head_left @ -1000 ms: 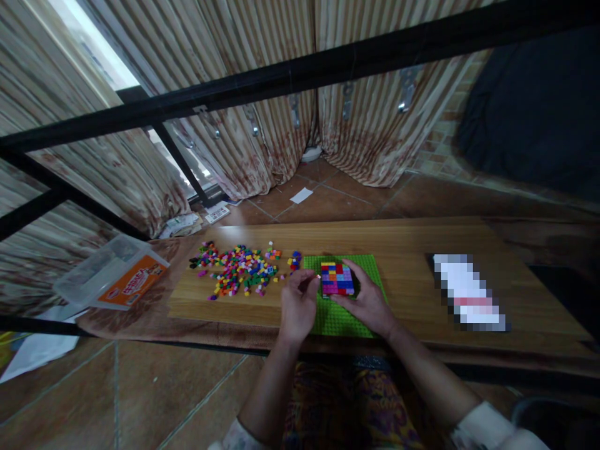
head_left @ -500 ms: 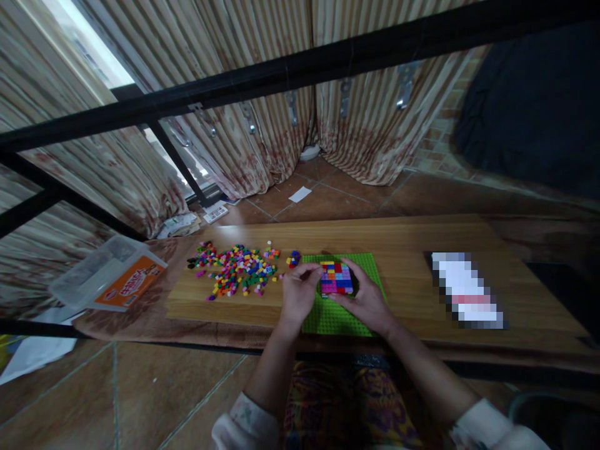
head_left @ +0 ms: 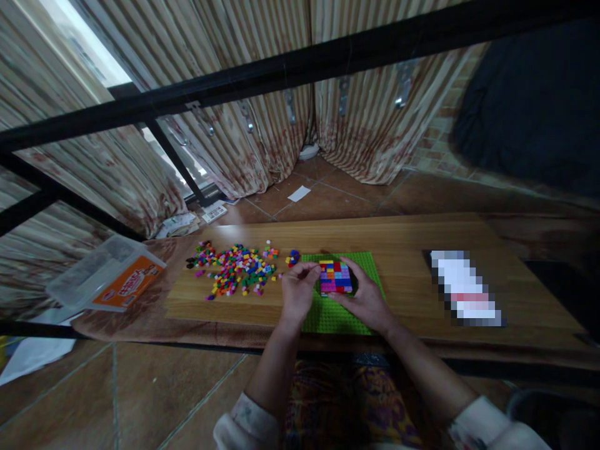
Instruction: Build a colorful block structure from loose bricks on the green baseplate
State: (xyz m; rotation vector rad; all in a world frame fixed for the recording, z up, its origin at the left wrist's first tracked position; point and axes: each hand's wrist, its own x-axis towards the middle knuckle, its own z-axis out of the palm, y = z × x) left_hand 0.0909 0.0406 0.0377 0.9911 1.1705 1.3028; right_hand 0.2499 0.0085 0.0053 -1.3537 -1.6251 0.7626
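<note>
A square block of multicoloured toy bricks [head_left: 335, 279] is over the green studded baseplate [head_left: 344, 322]. My right hand [head_left: 368, 297] grips the block from its right side, thumb at the near edge and fingers at the far edge. At the block's left edge, my left hand [head_left: 299, 290] has thumb and forefinger pinched together; whatever lies between them is too small to make out. A small cluster of bricks [head_left: 293, 257] sits on the board just beyond my left hand. Whether the block touches the baseplate is hard to see.
Loose bricks [head_left: 241, 269] lie spread over the left of the wooden board [head_left: 412, 250]. A clear plastic box with an orange label [head_left: 126, 281] stands farther left. A blurred-out phone-shaped object [head_left: 466, 287] lies at right. A dark metal rail [head_left: 262, 78] crosses beyond.
My left hand's pinch has stayed at the block's left edge, and my right hand keeps its grip. The whole view has shifted very slightly.
</note>
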